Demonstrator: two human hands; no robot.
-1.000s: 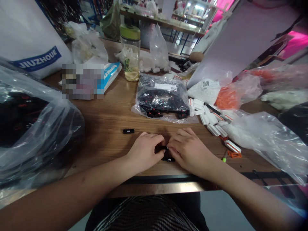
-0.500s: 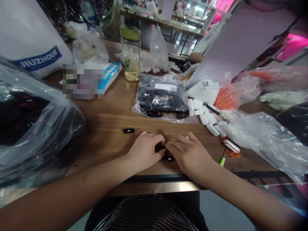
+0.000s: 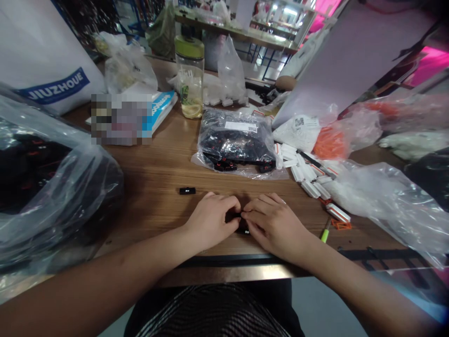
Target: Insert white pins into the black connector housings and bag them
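Observation:
My left hand point(image 3: 210, 219) and my right hand point(image 3: 275, 223) rest together near the front edge of the wooden table point(image 3: 157, 168). Both have their fingers curled and pinched on a small black plastic part point(image 3: 242, 224) held between them; most of it is hidden by the fingers. A second small black part point(image 3: 187, 190) lies alone on the table, just left of and beyond my left hand. A clear bag of black parts with red bits point(image 3: 238, 145) lies straight ahead past my hands.
A large plastic bag point(image 3: 49, 187) with dark contents fills the left side. White parts point(image 3: 308, 180), an orange piece point(image 3: 338, 225), a green-tipped tool point(image 3: 325, 232) and clear bags point(image 3: 389, 201) lie right. A bottle point(image 3: 190, 77) and a white-and-blue box point(image 3: 159, 105) stand further back.
My right hand has shifted slightly left and its fingers have closed in over the black part. My left hand stays put.

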